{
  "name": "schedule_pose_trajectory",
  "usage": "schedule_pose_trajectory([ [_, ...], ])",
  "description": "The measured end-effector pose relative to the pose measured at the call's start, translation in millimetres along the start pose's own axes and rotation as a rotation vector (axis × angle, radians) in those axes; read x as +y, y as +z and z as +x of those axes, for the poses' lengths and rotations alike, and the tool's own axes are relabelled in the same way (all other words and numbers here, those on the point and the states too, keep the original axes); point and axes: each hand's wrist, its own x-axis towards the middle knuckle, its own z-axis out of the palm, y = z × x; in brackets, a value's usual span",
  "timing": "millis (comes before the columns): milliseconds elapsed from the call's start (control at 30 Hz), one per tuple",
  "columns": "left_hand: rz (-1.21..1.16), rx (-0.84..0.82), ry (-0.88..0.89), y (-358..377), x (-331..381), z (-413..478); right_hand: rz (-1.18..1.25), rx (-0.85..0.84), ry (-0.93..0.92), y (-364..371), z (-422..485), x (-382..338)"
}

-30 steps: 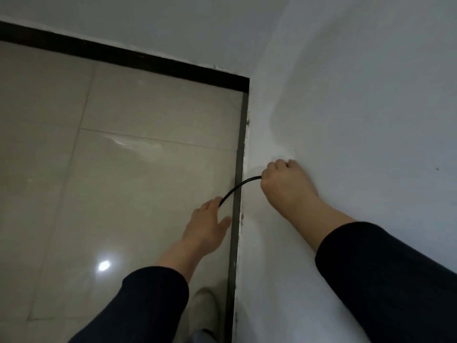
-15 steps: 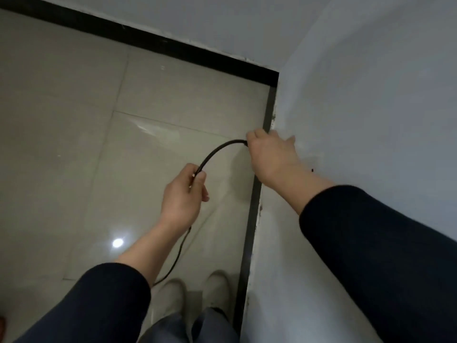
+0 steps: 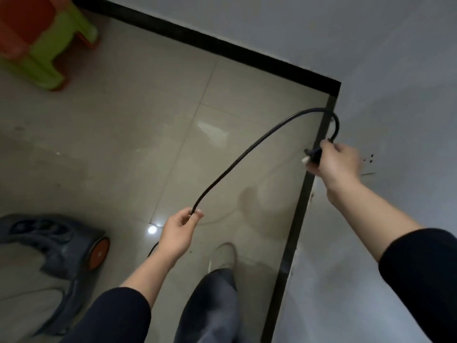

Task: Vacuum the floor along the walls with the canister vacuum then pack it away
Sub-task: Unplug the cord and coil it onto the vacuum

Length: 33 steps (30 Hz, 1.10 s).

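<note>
A black power cord (image 3: 249, 151) arcs through the air between my two hands. My right hand (image 3: 336, 160) grips the black plug (image 3: 312, 154) at the cord's end, its metal prongs pointing left, a short way off the white wall. My left hand (image 3: 179, 233) pinches the cord lower down, above the tiled floor, and the cord drops away below it. The grey canister vacuum (image 3: 52, 246) with an orange wheel (image 3: 99, 253) sits on the floor at the lower left, partly cut off by the frame.
A wall socket (image 3: 368, 160) shows on the white wall (image 3: 395, 107) just right of my right hand. Black skirting (image 3: 210, 48) runs along both walls into the corner. A green and orange plastic stool (image 3: 42, 38) stands at the top left. My shoe (image 3: 223, 256) is near the skirting.
My right hand has pulled the plug out and away from the wall. The view has swung left and back, bringing the vacuum and stool into sight. The cord loop is longer.
</note>
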Motion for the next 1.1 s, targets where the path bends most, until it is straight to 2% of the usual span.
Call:
schedule_pose_trajectory([
  [67,-0.136,-0.006,0.003,-14.3,-10.3,-27.4,0.007,-0.127,0.042,3.6,-40.6,14.8],
  [133,-0.214,0.012,0.027,-32.5,-20.8,-63.7,-0.056,-0.257,0.031,10.0,-92.7,37.7],
  [267,-0.349,0.037,0.057,-59.6,-35.8,-141.5,-0.095,-0.450,0.130,31.6,-191.4,102.0],
  [367,-0.476,-0.026,0.085,-72.7,-48.7,-184.0,-0.050,-0.584,0.151,45.2,-261.3,151.5],
  [533,-0.863,-0.095,0.028,-100.7,-68.0,-220.9,-0.002,-0.684,0.170,42.5,-346.5,194.6],
  [633,-0.952,-0.128,-0.026,-119.9,-91.3,-230.8,0.038,-0.720,0.161,35.5,-375.3,207.8],
  [733,-0.880,-0.153,-0.088,-137.7,-123.6,-239.5,0.102,-0.591,0.179,23.7,-392.8,224.7],
  [867,-0.642,-0.267,-0.146,-161.3,-186.7,-261.3,0.051,-0.397,0.128,10.7,-431.9,260.2],
  [1100,-0.243,-0.220,-0.070,-220.5,-347.3,-310.6,-0.241,-0.286,0.029,47.8,-565.6,336.6],
])
